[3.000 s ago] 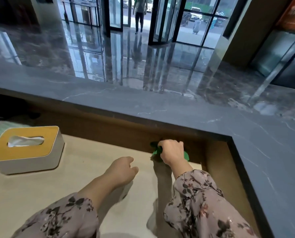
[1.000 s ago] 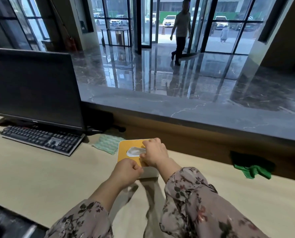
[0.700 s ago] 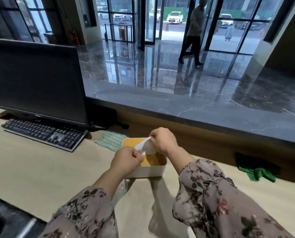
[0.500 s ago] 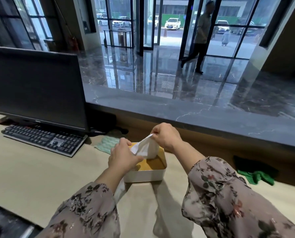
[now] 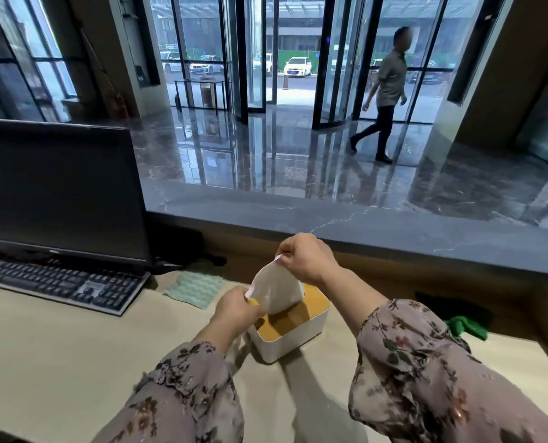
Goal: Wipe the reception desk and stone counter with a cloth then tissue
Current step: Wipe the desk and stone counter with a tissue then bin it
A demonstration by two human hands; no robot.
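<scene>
Left hand (image 5: 237, 310), right hand (image 5: 309, 257): pinch grips

the only mark that can be read is the brand "dell", in small pale letters on the lower bezel of the black flat computer monitor (image 5: 55, 187), at about nine o'clock. the legends on the black keyboard (image 5: 68, 284) are too small to read.

Front-desk post in the lobby of a large commercial building. Behind a pale table (image 5: 42, 346) with a dark monitor (image 5: 58, 187), a black keyboard (image 5: 65, 284) and a tissue box (image 5: 295, 342), fronted by a raised grey stone counter (image 5: 394, 231). Beyond it, a wide polished dark floor (image 5: 282, 161) mirroring tall glass doors (image 5: 253, 59), and a person (image 5: 386, 91) walking across. Through the glass, parked cars (image 5: 296, 66) outside.
</scene>
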